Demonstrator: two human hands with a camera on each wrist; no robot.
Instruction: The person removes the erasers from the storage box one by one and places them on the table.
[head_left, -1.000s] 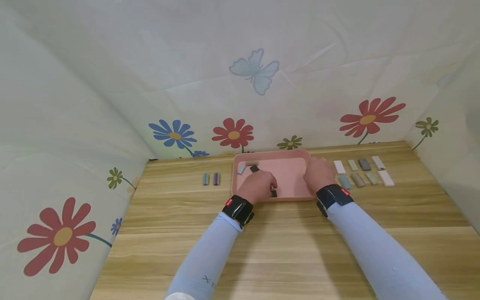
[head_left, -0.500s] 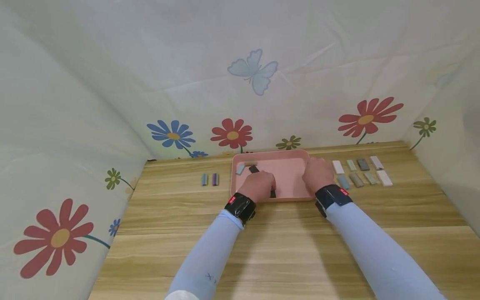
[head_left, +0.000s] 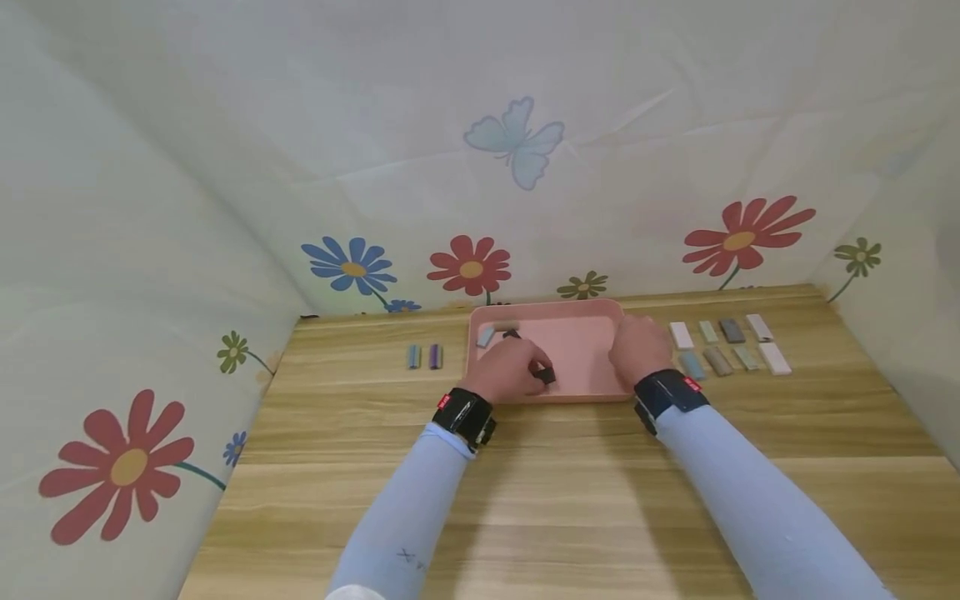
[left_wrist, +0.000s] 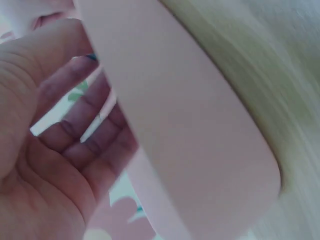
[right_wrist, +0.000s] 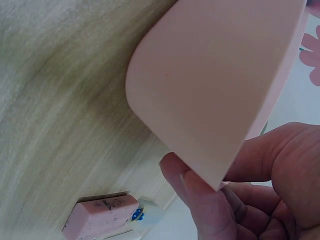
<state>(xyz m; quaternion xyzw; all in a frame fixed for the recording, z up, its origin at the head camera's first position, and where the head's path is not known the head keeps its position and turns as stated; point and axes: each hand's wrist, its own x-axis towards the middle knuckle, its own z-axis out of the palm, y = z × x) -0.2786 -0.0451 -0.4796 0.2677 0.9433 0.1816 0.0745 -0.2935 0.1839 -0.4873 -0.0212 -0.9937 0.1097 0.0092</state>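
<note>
Dark block, head view: in or just over the pink tray, near the wall closest to you, pinched by your left hand; right hand at the right rim. Left wrist: tray wall hides your fingertips. Right wrist: thumb and fingers clamped on the tray edge. Best brace there, raise the block clear of the wall.

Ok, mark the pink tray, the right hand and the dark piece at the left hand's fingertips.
Pink tray (head_left: pixel 581 354): head view, on its bare floor.
Right hand (head_left: pixel 641 350): head view, on the back of it.
Dark piece (head_left: pixel 546 376): head view, on its exposed face.
</note>
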